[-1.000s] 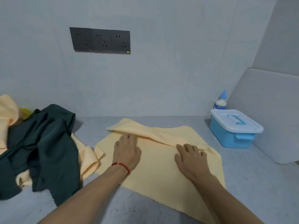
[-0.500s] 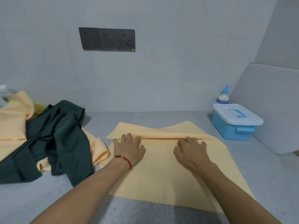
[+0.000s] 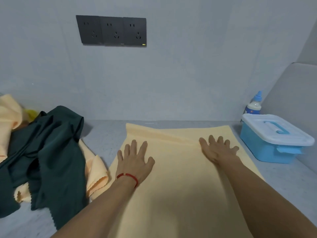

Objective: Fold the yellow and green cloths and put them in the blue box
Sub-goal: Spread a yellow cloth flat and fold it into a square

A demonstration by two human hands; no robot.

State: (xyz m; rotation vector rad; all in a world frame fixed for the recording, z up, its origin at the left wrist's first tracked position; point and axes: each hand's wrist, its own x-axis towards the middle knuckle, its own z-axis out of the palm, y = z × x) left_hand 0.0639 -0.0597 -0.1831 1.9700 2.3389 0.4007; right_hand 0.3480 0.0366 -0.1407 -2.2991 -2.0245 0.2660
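The yellow cloth [image 3: 180, 177] spread on the surface runs off the near edge of the picture, and both forearms cover parts of it. At the left, the green cloth [image 3: 49, 152] lies over a second yellow cloth [image 3: 96, 174], hiding most of it, and both are cut by the left edge. The small bottle [image 3: 254, 104] stands behind the blue box [image 3: 267, 152], its base hidden and its label too small to read.
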